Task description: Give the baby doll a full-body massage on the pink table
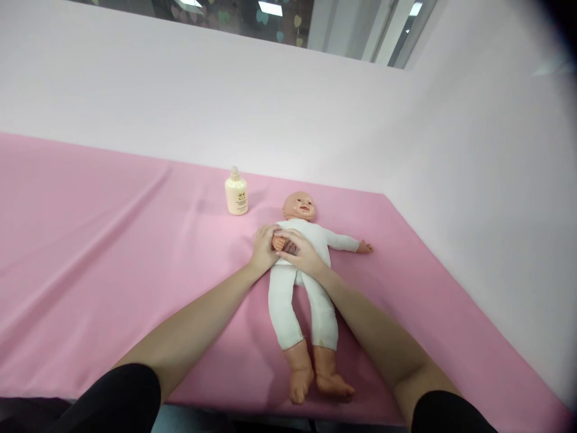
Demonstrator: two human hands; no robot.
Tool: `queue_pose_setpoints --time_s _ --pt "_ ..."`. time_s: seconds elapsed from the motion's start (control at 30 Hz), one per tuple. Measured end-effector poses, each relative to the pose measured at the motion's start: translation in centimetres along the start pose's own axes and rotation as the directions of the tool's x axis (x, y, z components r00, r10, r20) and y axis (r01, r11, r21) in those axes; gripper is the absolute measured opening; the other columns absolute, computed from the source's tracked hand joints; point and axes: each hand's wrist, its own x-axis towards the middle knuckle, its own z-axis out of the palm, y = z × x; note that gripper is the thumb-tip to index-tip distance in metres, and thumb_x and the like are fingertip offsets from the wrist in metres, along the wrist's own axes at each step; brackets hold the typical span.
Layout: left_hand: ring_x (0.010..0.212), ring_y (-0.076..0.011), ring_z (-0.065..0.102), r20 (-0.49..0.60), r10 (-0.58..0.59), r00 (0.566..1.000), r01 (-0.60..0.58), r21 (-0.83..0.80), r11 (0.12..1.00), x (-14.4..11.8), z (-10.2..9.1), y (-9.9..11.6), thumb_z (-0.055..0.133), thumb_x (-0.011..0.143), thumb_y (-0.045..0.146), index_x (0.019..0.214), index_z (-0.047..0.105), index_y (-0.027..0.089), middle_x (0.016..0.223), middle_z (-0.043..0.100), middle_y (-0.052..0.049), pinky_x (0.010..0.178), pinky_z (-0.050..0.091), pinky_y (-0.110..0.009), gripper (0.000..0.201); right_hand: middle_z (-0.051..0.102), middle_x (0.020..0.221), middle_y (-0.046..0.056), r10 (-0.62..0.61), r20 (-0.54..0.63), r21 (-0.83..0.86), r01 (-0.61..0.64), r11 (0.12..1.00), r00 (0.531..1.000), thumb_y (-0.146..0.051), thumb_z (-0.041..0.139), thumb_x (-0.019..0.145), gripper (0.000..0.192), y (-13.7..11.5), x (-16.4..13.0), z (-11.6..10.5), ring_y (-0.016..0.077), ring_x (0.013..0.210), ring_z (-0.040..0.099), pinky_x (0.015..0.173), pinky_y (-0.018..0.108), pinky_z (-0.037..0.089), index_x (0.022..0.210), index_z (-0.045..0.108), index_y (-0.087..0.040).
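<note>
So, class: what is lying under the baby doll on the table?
The baby doll lies face up on a pink cloth that spreads out around it. Both the left hand and right hand hold its small hand. What lies beneath the cloth is covered.

One baby doll in a white suit lay on the desk, which carried one pink cloth. One cream bottle stood near the doll's head. Two hands were counted, the left hand and the right hand, both on the doll.
</note>
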Motion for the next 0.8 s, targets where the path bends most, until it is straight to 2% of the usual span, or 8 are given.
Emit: queue_pose_setpoints --time_s 0.07,0.17,0.3,0.47,0.57,0.63,0.7,0.8 --pt "0.108 -0.0267 0.055 0.027 0.019 0.999 -0.019 0.001 1.000 0.2 -0.2 0.2 0.071 0.067 0.030 0.102 0.054 0.020 0.110 0.062 -0.009 0.097 0.040 -0.044 0.040 0.058 0.113 0.007 0.009 -0.009 0.007 -0.009 1.000 1.000 -0.026 0.065 0.079 0.040 -0.2 -0.1 -0.1 0.0136 0.071 0.055 0.069 0.032 0.053 0.119 0.060 -0.024" --pt "0.104 -0.0260 0.058 0.051 -0.002 0.999 0.002 0.001 1.000 0.3 -0.3 0.5 0.072 0.065 0.027 0.096 0.057 0.021 0.106 0.065 -0.007 0.095 0.041 -0.043 0.035 0.059 0.106 0.005 0.002 -0.044 -0.010 -0.002 1.000 0.999 -0.024 0.065 0.077 0.040 -0.3 -0.2 -0.1 0.0107 0.062 0.050 0.067 0.031 0.052 0.117 0.061 -0.025" --pt "0.104 -0.0252 0.058 0.062 -0.020 0.998 0.020 -0.003 1.000 0.3 -0.4 0.9 0.070 0.065 0.022 0.095 0.058 0.021 0.106 0.066 -0.006 0.095 0.042 -0.042 0.032 0.060 0.102 0.004 -0.031 -0.091 -0.014 0.030 0.999 0.995 -0.024 0.065 0.075 0.040 -0.3 -0.4 0.0 0.0101 0.059 0.049 0.066 0.031 0.052 0.116 0.062 -0.025" --pt "0.102 -0.0243 0.059 0.059 0.021 0.998 -0.019 -0.028 0.999 0.3 -0.5 1.0 0.068 0.066 0.021 0.094 0.058 0.021 0.104 0.067 -0.006 0.094 0.043 -0.042 0.030 0.059 0.094 0.002 -0.042 -0.112 -0.044 0.037 0.998 0.993 -0.026 0.065 0.076 0.038 0.0 -0.5 -0.1 0.0112 0.059 0.048 0.067 0.031 0.051 0.114 0.062 -0.025" --pt "0.100 -0.0239 0.060 0.052 0.044 0.998 -0.041 -0.058 0.997 0.3 -0.5 1.1 0.068 0.069 0.025 0.093 0.059 0.020 0.103 0.067 -0.006 0.093 0.043 -0.041 0.027 0.060 0.099 0.004 -0.049 -0.082 -0.017 0.048 0.999 0.995 -0.030 0.064 0.080 0.036 0.2 -0.4 -0.2 0.0139 0.068 0.053 0.071 0.033 0.051 0.115 0.061 -0.025" --pt "0.100 -0.0234 0.060 0.052 0.056 0.997 -0.052 -0.068 0.996 0.3 -0.5 1.1 0.067 0.071 0.029 0.092 0.059 0.020 0.102 0.067 -0.006 0.093 0.043 -0.041 0.025 0.061 0.104 0.005 -0.087 -0.077 0.008 0.088 0.996 0.993 -0.031 0.059 0.084 0.030 0.2 -0.3 -0.3 0.0184 0.086 0.058 0.082 0.036 0.050 0.113 0.061 -0.024" --pt "0.099 -0.0230 0.060 0.047 0.061 0.997 -0.058 -0.063 0.996 0.3 -0.5 1.1 0.066 0.073 0.031 0.091 0.059 0.020 0.100 0.067 -0.006 0.093 0.043 -0.041 0.022 0.063 0.107 0.006 -0.121 -0.078 0.027 0.123 0.992 0.990 -0.030 0.056 0.087 0.026 0.1 -0.2 -0.3 0.0215 0.102 0.057 0.092 0.039 0.047 0.112 0.062 -0.024" --pt "0.100 -0.0231 0.059 0.062 0.068 0.996 -0.066 -0.045 0.997 0.3 -0.5 1.0 0.065 0.073 0.031 0.091 0.060 0.020 0.102 0.066 -0.007 0.092 0.043 -0.041 0.021 0.063 0.108 0.007 -0.096 -0.072 0.038 0.099 0.994 0.993 -0.031 0.057 0.087 0.024 -0.1 -0.1 -0.3 0.0215 0.101 0.058 0.089 0.038 0.048 0.110 0.063 -0.023"
